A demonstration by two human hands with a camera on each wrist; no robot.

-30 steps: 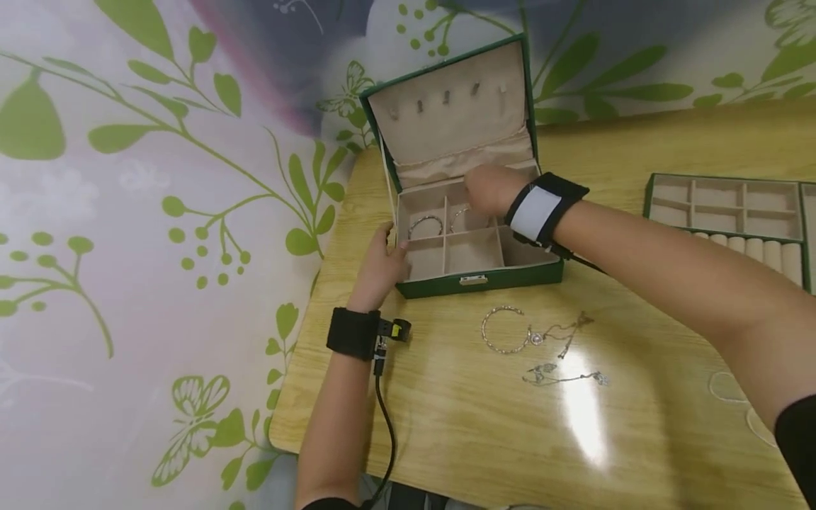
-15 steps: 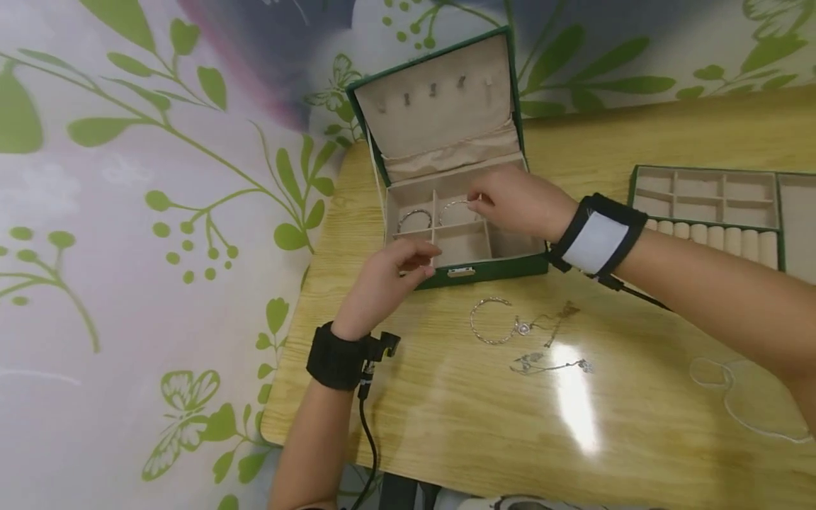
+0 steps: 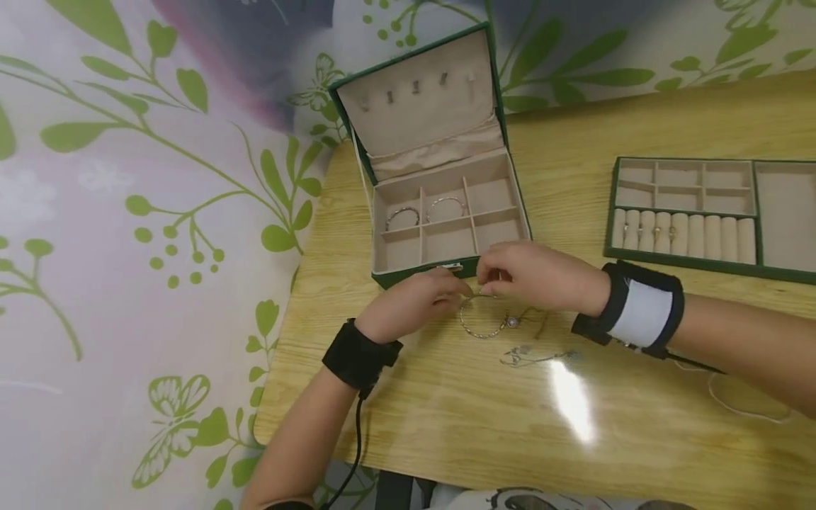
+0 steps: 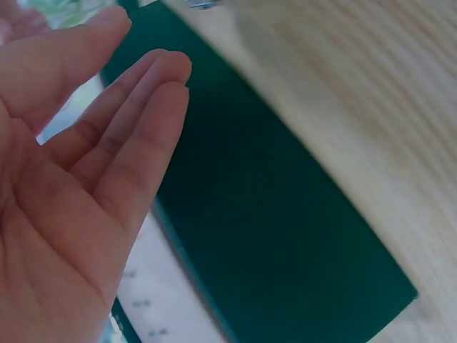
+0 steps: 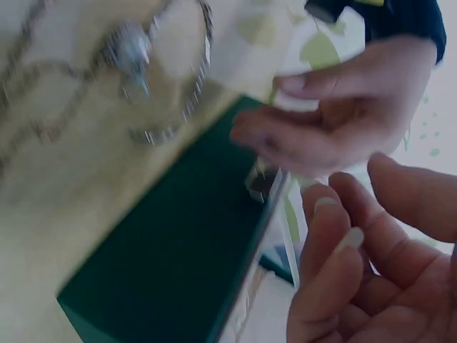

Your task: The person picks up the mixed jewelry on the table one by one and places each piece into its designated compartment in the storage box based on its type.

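Both hands meet over a bangle (image 3: 482, 317) lying on the tabletop (image 3: 446, 418), just near of the open green box (image 3: 440, 205). The left hand (image 3: 411, 303) is released, fingers loose at the bangle's left edge. The right hand (image 3: 538, 276) hovers at its far edge, fingers curled; whether it grasps is unclear. A necklace (image 3: 535, 356) lies nearby.

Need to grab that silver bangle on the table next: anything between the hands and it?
Nothing visible. Both the left hand and right hand are already at the bangle, which lies on the table before the open jewelry box.
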